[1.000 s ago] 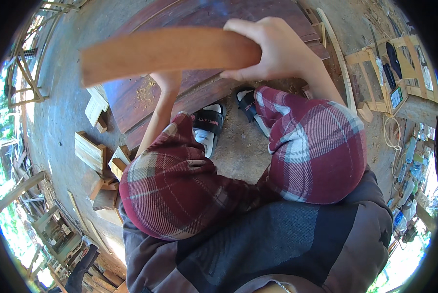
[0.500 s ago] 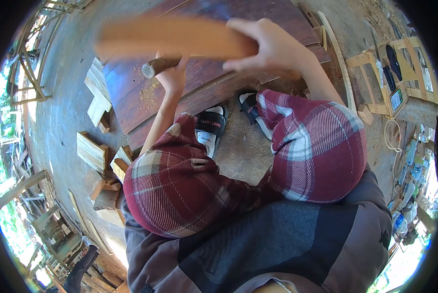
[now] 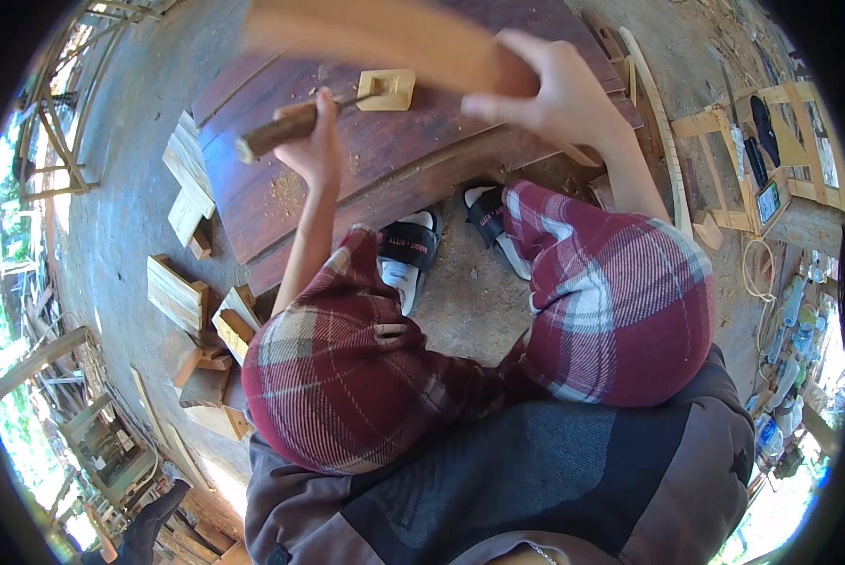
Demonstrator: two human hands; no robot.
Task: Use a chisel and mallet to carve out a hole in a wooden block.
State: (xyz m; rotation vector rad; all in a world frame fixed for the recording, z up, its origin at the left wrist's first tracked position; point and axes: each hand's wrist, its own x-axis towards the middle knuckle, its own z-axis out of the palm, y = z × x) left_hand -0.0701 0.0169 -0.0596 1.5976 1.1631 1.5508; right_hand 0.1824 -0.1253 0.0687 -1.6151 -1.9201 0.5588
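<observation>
The pale wood block is lying on the dark red-brown board and is serving as the reference for all positions below. It is showing a squarish recess in its upper face.

Left hand: positioned to the left of the block and slightly nearer the person. The fingers are clamping on the chisel at its round wooden handle. The handle is pointing away from the block; the thin blade is extending toward the block, its tip appearing at the recess. Whether the tip is touching the wood cannot be told.

Right hand: positioned to the right of the block. Thumb and fingers are closing around the near end of the wooden club. The club is passing beyond the far side of the block and is blurring.

Change from the earlier frames: the club is now clearing the block, which it was hiding both one second and half a second ago. The chisel blade is also coming into view. The right hand is sitting farther right.

Shavings are lying to the near left of the block; offcuts are resting farther out on that side.
</observation>
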